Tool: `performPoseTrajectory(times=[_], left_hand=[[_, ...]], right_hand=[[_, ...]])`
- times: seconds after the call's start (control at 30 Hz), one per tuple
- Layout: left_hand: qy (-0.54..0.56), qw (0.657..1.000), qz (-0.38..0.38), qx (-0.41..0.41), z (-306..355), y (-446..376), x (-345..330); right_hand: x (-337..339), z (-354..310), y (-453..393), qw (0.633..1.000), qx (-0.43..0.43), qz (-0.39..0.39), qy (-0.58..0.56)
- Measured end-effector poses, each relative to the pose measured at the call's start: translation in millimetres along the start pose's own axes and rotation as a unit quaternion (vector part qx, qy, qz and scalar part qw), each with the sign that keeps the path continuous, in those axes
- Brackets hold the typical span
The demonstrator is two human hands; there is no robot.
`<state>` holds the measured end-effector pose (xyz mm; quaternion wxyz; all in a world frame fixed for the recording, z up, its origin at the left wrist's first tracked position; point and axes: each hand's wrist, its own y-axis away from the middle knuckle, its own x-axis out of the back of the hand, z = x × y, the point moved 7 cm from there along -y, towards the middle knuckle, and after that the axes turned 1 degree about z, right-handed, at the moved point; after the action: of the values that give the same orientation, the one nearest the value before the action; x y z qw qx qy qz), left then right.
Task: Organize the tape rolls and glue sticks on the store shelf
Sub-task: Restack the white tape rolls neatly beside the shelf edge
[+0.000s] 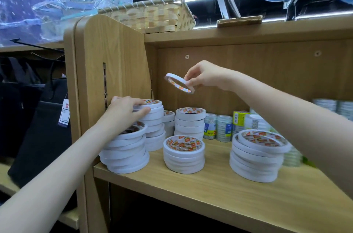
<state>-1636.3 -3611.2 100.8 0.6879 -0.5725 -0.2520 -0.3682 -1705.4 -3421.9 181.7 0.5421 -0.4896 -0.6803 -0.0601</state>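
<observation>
Shelf board (191, 190): light wood, carries every stack listed below.
Front right stack (256, 156): thin white tape rolls, leaning slightly, nearest the front edge on the right.
Front middle stack (184, 153): short pile of wider white rolls, well apart from the right stack.
Front left stack (125, 150): thin white rolls at the left edge of the board, partly behind the left forearm.
Left hand (124, 110): fingers curled over the top rolls of the tall stack (152, 124), thumb against its side; grips the upper rolls.
Tall stack: stands just behind the front left stack, beside the side panel (112, 64).
Rear middle stack (190, 121): white rolls behind the front middle stack.
Clear rolls (217, 127): small clear tape rolls in a row, right of the rear middle stack.
Right hand (202, 77): thumb and fingertips pinch the rim of one thin roll (179, 83).
Thin roll: in the air, tilted, above the rear stacks, touching none of them.
Basket (152, 15): woven, on the top board.
</observation>
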Motion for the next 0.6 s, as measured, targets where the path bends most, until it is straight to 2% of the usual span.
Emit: performPoseTrajectory(times=[0.17,0.3,0.37,0.4,0.47,0.53,0.6], left_hand=[[-0.003,1.000,-0.001,0.001,0.7,1.2,1.2],[0.005,1.000,-0.005,0.010,0.9,1.5,1.4],[0.008,1.000,-0.008,0.015,0.5,2.0,1.2],[0.013,1.000,-0.008,0.016,0.5,1.9,0.9],[0.015,1.000,-0.008,0.014,0.4,1.0,0.6],[0.024,1.000,-0.007,0.007,-0.1,2.1,1.3],[0.080,0.997,0.014,0.001,-2.3,2.6,5.4]], right_hand=[[0.3,-3.0,48.9,0.990,-0.005,-0.088,0.112],[-37.1,23.1,73.3,0.938,-0.066,-0.246,0.235],[-49.2,33.3,77.5,0.916,-0.088,-0.294,0.257],[-49.3,34.1,74.8,0.920,-0.087,-0.291,0.250],[-40.3,25.6,58.8,0.953,-0.054,-0.219,0.201],[-30.3,6.2,41.3,0.985,0.010,-0.119,0.122],[-36.6,-14.1,29.4,0.992,0.073,-0.083,0.058]])
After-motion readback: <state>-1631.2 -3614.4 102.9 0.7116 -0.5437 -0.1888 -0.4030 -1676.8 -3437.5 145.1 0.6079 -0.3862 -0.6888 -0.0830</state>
